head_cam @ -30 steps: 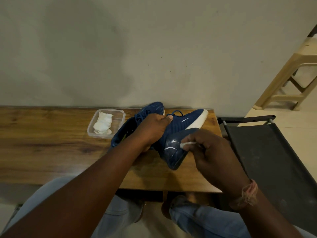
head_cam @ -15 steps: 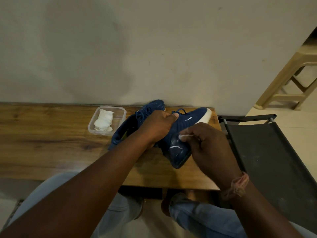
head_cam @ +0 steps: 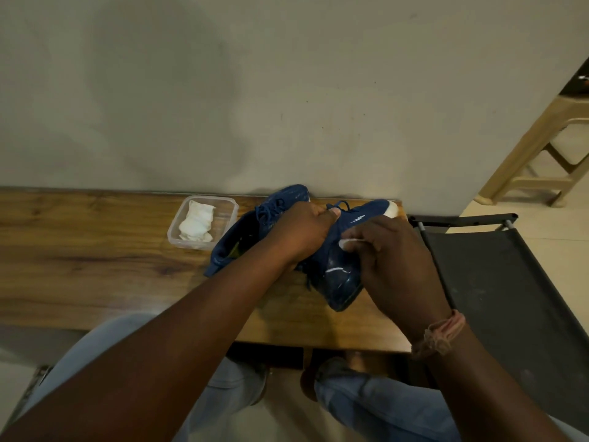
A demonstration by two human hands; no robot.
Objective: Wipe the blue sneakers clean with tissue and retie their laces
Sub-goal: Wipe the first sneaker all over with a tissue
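The left hand (head_cam: 306, 231) grips the near sneaker (head_cam: 341, 275) at its laced top, holding it above the right part of the worktop (head_cam: 95, 260). The right hand (head_cam: 392, 260) pinches a tissue (head_cam: 345, 242) against the sneaker's side. The second sneaker (head_cam: 242, 237) lies just left, behind the left hand. A tub (head_cam: 229, 208) farther left holds more tissue (head_cam: 196, 221).
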